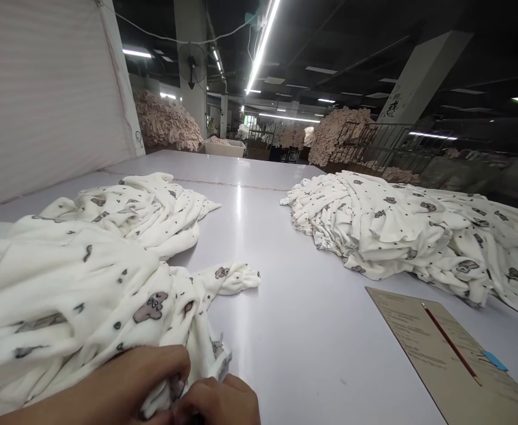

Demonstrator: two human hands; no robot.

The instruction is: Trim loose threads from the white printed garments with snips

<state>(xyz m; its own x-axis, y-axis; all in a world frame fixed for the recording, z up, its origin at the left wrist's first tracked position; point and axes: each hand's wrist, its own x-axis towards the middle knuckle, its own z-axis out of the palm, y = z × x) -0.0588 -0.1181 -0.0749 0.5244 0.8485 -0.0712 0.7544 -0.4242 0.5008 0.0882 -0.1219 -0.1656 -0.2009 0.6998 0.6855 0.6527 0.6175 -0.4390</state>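
White fleece garments printed with brown-grey bears lie in a heap (104, 283) along the left of the table. At the bottom edge, my left hand (157, 378) curls its fingers around the near edge of this white printed fabric. Close beside it, my right hand (219, 401) is closed, its fingers pinching the same fabric near the left fingertips. Both hands meet low over the table, and the frame cuts off part of the right one. The exact piece between the fingers is mostly hidden. A sleeve-like end (236, 278) of the fabric sticks out to the right above them.
A second pile of the printed garments (400, 224) lies at the right of the glossy white table (294, 354). In front of it are a brown printed sheet (413, 336), a pencil (451, 345) and a blue tab (495, 360). A pale curtain (46, 88) hangs at the left.
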